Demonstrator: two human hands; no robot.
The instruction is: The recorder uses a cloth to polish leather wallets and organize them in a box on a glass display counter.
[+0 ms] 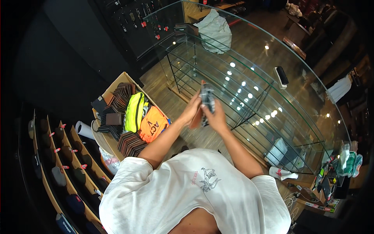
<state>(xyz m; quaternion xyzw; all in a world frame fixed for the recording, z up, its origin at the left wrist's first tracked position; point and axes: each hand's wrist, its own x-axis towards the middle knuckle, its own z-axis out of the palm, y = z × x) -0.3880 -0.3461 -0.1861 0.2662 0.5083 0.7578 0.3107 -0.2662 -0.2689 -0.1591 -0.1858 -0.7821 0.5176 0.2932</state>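
Note:
Above the floor near the glass counter [249,107], I hold a flat tan-brown item [196,119], like leather, together with a blurred grey-and-black patterned piece [207,97], possibly cloth. My left hand [190,110] is closed on the brown item from the left. My right hand [214,115] grips the patterned piece from the right, its thumb across it. The two pieces are pressed together, partly hiding each other, and I cannot make out exactly what they are.
An open box [122,76] of leather wallets and neon yellow and orange items stands left, beside cap shelves [54,156]. A black brush [281,77] lies on the glass. A pale bag [213,33] sits behind; cluttered goods [344,162] and cables are right.

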